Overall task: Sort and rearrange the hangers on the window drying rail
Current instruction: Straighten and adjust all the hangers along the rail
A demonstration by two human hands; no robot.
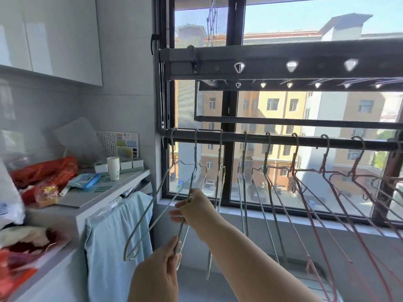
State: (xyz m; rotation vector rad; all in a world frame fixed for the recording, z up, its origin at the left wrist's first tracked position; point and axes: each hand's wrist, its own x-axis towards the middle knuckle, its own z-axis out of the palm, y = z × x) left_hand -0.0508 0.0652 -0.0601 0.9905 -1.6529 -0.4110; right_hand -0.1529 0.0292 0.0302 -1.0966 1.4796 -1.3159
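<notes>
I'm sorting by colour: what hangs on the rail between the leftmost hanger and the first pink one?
Four green hangers on the rail, seen in the head view.

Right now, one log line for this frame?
left hand: pinches green hanger bottom | right hand: grips it higher | hook: on rail
</notes>
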